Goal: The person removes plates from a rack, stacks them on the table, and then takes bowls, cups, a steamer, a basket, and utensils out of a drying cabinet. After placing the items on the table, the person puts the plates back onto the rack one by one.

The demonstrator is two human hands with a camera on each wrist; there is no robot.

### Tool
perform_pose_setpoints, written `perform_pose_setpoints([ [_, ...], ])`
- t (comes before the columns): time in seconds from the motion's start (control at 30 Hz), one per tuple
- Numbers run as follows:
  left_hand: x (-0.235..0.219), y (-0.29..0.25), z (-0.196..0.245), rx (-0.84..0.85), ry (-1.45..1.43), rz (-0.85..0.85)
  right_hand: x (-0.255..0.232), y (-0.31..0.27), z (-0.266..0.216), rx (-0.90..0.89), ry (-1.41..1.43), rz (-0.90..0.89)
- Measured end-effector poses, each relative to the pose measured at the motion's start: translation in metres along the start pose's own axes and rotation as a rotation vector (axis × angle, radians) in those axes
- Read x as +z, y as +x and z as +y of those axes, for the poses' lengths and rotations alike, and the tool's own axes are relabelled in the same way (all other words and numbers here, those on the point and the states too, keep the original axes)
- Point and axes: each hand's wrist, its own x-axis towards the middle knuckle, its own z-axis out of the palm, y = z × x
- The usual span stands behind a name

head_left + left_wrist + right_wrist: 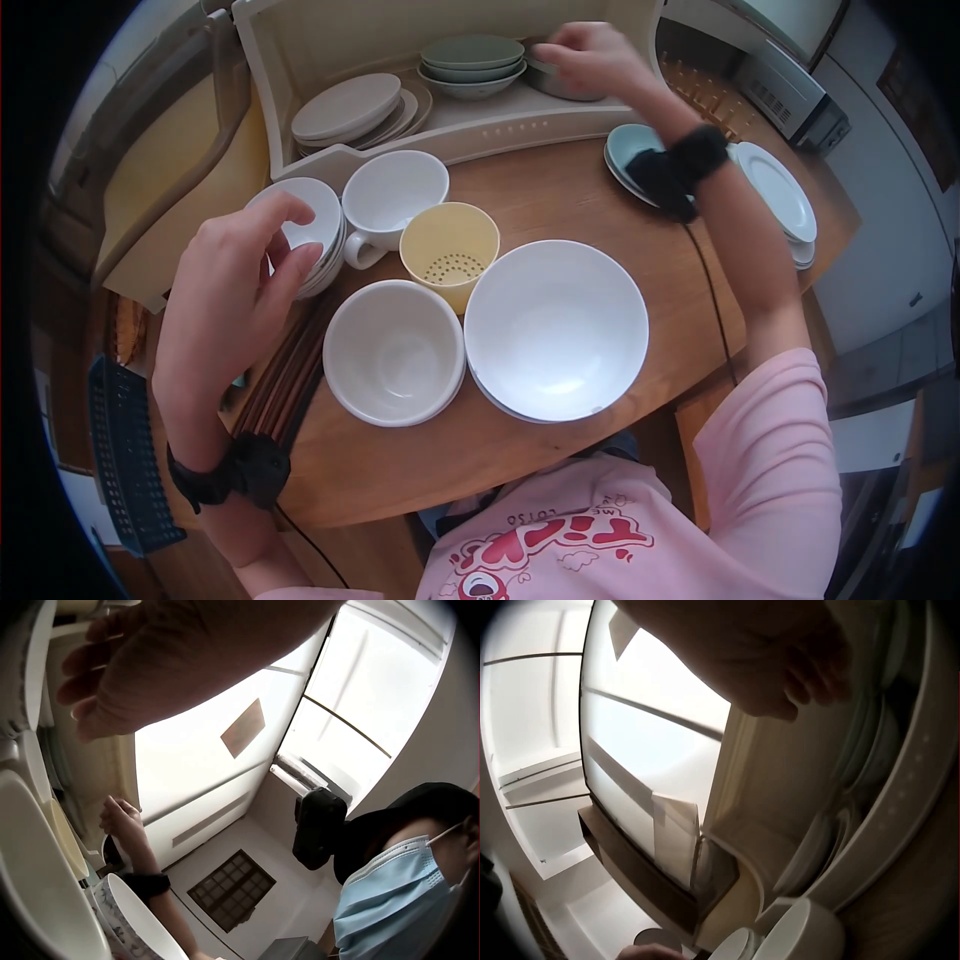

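Note:
My left hand [225, 290] hovers at a stack of small white bowls [318, 215], thumb and forefinger bent apart beside the rim, with nothing held between them. In the left wrist view the fingers [86, 675] look loosely bent. My right hand [595, 62], blurred, is over the dish rack's right end, above a round greyish dish [565, 85]. Its fingers [817, 679] hang loosely curled, with no held thing showing. Left of that hand are stacked green and white bowls [472, 52]. A white mug [395, 190] stands beside the small bowls.
On the table are a yellow cup with holes [450, 240], a white bowl [395, 350] and a larger white bowl [557, 330]. Brown chopsticks [290, 375] lie left. Plates [347, 107] lean in the rack [480, 143]; more plates [778, 190] stand right.

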Motion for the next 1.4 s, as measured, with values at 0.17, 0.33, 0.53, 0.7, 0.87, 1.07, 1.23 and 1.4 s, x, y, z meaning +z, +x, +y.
perform_pose_setpoints([
  [0.17, 0.007, 0.001, -0.001, 0.042, 0.007, 0.007, -0.072, -0.031, 0.102, 0.150, -0.471, -0.012],
  [0.33, 0.007, 0.001, 0.002, -0.016, -0.005, -0.036, -0.084, -0.081, 0.135, 0.476, -0.527, -0.195],
  [0.53, 0.010, 0.001, 0.005, 0.019, 0.012, -0.041, -0.081, -0.092, 0.166, 0.521, -0.310, -0.130],
  [0.7, 0.010, 0.001, 0.004, 0.030, 0.020, -0.039, -0.081, -0.092, 0.174, 0.501, -0.266, -0.075],
  [0.87, 0.010, 0.001, 0.003, 0.017, 0.024, -0.040, -0.084, -0.100, 0.168, 0.545, 0.015, 0.010],
  [1.07, 0.011, 0.000, 0.001, 0.032, 0.023, -0.041, -0.090, -0.098, 0.150, 0.506, 0.133, -0.027],
  [1.23, 0.012, 0.001, 0.001, 0.038, 0.033, -0.047, -0.078, -0.085, 0.123, 0.420, 0.475, -0.013],
  [1.4, 0.012, 0.001, 0.001, 0.022, 0.048, -0.054, -0.051, -0.057, 0.078, 0.347, 0.519, -0.073],
])
